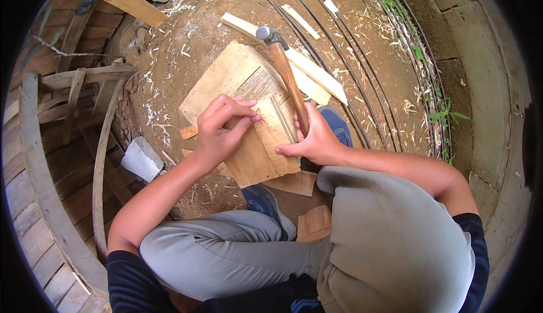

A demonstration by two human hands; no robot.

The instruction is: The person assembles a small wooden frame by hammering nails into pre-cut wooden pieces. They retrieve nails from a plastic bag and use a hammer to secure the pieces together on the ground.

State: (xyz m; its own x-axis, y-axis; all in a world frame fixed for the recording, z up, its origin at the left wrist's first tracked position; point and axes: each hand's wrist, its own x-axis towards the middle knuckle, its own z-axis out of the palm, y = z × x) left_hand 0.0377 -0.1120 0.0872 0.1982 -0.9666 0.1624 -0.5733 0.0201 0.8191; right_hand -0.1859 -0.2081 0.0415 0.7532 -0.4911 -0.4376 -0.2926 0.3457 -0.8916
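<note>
My right hand (323, 139) grips the hammer (287, 75) by the lower part of its wooden handle, with the metal head up and away from me. The thumb of that hand also presses on the edge of a small wooden board (278, 129). My left hand (220, 125) is closed in a pinch over the left edge of this board; whatever is between its fingertips is too small to tell. Beneath lie a wider wooden board (246, 157) and, farther off, a pale block-like wooden piece (218, 78).
Long wood strips (319, 75) and dark cables (350, 47) lie on the dirt floor among shavings. At left are a white stone block (142, 159) and a wooden frame (42, 143). A plank wall (475, 87) stands at right. A wood offcut (314, 223) lies between my legs.
</note>
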